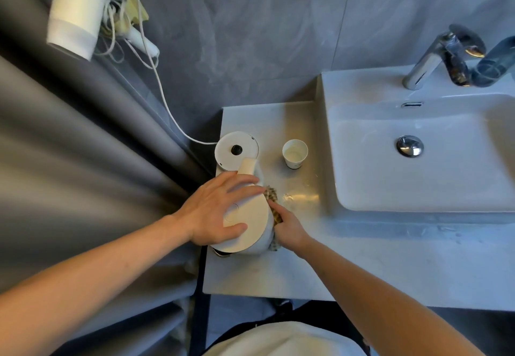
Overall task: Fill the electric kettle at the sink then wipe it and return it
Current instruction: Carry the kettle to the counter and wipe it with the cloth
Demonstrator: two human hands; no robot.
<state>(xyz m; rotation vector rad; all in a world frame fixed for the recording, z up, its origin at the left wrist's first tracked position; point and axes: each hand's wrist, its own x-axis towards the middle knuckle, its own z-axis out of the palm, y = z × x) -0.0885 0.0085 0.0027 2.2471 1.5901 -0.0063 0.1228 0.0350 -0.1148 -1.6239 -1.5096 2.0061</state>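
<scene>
**Kettle on the counter, one hand on its lid, one hand with a cloth at its side**

Kettle first, then the rest from big to small. A grey curtain (83, 160) fills the left side. A white sink (362, 205) sits on the right, with a shiny tap (426, 60) at its back and a round metal plug (410, 146) in the bowl. The grey counter (334, 266) runs along the front and up the left of the sink.

The white electric kettle (252, 216) stands on the counter, left of the sink, near the counter's left edge. Its lid is shut. Its handle (246, 166) points away from the person, toward the round white kettle base (227, 150). The base lies just behind the kettle, with a black knob in the middle. A white cord (156, 74) goes from the base up the wall.

The left hand (214, 210) lies flat on the kettle lid. Its fingers are spread wide and press down; they do not wrap around anything.

The right hand (289, 227) is at the kettle's right side. Its fingers are curled tight around a patterned cloth (274, 202), and the cloth touches the kettle wall.

A small paper cup (294, 154) stands upright on the counter, between the base and the sink, apart from both.

A white hair dryer (76, 10) hangs on the wall at the top left.
</scene>
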